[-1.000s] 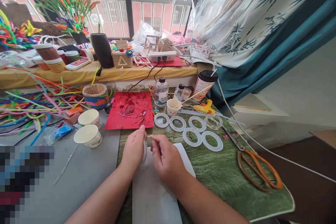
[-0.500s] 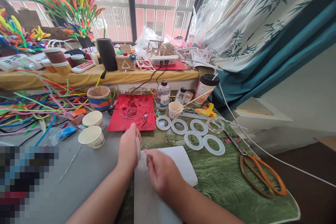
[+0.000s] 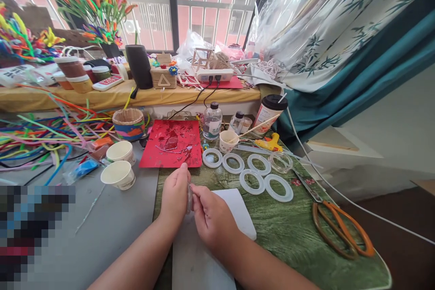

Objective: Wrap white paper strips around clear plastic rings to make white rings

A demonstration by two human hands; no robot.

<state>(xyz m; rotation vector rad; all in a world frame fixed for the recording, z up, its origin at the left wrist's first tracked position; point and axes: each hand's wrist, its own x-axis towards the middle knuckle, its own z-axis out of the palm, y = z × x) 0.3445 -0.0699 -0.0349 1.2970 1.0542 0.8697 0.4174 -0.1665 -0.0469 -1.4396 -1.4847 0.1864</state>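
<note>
My left hand [image 3: 176, 194] is closed round a thin clear ring [image 3: 189, 198], which stands on edge between my two hands. My right hand [image 3: 211, 212] is pinched against the ring's right side, with its fingers curled. Both hands are over a white sheet [image 3: 238, 213] on the green table. Several translucent ring moulds [image 3: 252, 181] lie to the right of the hands. Just beyond my left hand is a red sheet [image 3: 147, 156] with dark red flakes on it. A paper cup [image 3: 228, 141] with a wooden stick stands behind the moulds.
Large scissors [image 3: 343, 226] lie at the right. A yellow glue gun [image 3: 270, 142], clear bottles [image 3: 212, 122] and a lidded drink cup [image 3: 270, 113] stand farther back. Two paper cups [image 3: 118, 175] and coloured pipe cleaners [image 3: 50, 138] are at the left. A white cable hangs along the right edge.
My left hand has moved right and my right hand now touches the ring, which has turned so its rim shows. The view has shifted slightly.
</note>
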